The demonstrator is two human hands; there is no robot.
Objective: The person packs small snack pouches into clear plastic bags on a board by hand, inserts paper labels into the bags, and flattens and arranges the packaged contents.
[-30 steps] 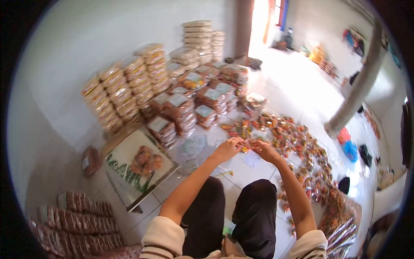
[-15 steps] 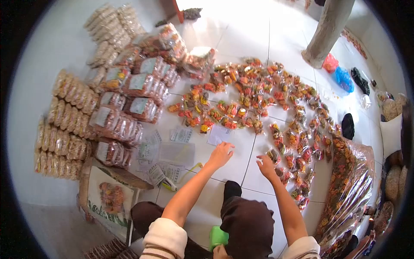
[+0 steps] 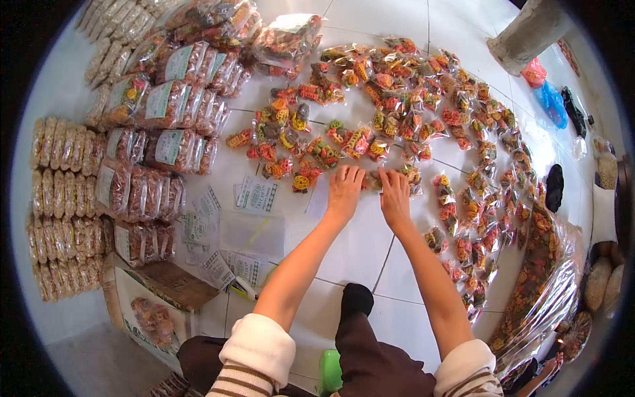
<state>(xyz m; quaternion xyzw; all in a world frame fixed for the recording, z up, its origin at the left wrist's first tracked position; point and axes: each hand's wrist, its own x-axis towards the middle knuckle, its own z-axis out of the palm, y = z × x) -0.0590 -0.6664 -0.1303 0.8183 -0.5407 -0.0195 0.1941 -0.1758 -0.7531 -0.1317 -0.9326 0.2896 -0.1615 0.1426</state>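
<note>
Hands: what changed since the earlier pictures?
The left hand and right hand were together, then apart; now they have reached forward and closed in at the near edge of the small packets. Any grip is unclear. The view tipped downward. The stacked bags stayed put.

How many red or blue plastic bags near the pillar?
2: the red bag beside the pillar, the blue bag just below it in view. Others may be hidden.

Thick grey pillar on tiled floor. Red bag just beside pillar base; blue bag and black bag nearer camera than pillar; dark cloth nearer still. Green plastic object well apart from pillar, toward bottom edge.
</note>
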